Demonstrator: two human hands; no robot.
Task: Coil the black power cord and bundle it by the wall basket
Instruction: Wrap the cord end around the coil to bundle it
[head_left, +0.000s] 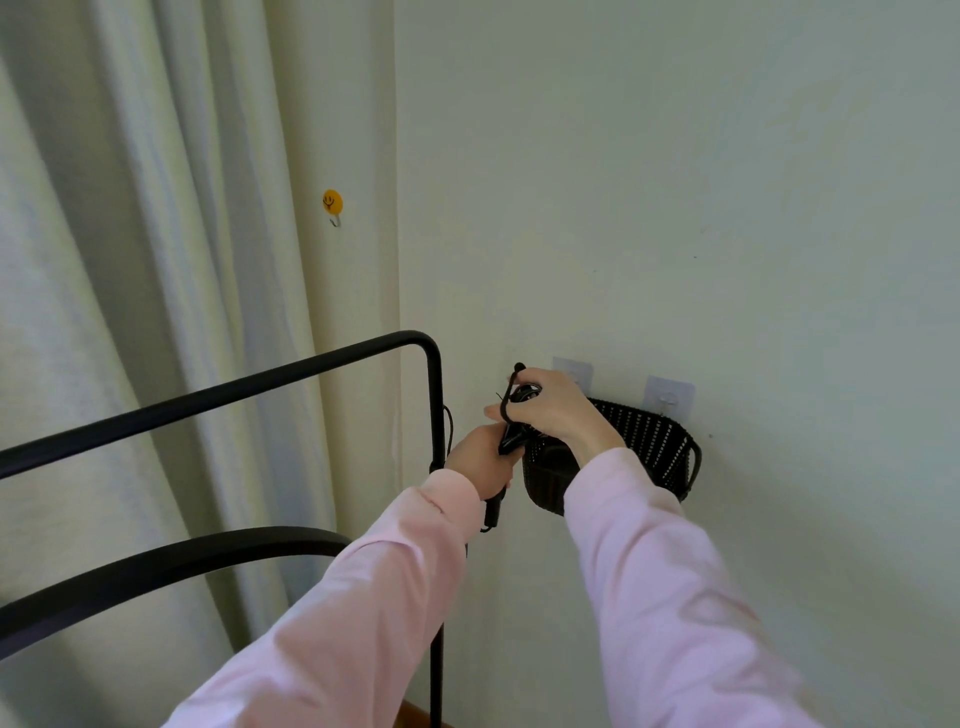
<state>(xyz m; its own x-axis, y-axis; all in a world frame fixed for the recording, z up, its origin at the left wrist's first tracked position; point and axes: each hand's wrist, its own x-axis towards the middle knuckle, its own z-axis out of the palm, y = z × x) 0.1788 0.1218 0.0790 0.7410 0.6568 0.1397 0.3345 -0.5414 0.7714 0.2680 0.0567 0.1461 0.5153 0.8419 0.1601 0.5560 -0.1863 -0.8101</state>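
Note:
A black woven wall basket (655, 439) hangs on the pale wall from two clear stick-on hooks. Just left of its rim, both hands hold the black power cord (510, 415). My left hand (480, 457) is closed around the gathered bundle, whose lower end sticks out below the fist. My right hand (556, 408) sits above it, gripping a loop of cord that arches over its fingers. Part of the cord is hidden inside both hands. Pink sleeves cover both forearms.
A black metal rack frame (291, 371) stands at the left, its upright post close to my left hand, with a curved black bar (171, 564) below. Pale curtains hang at the left. A yellow smiley hook (332, 202) is stuck on the wall above.

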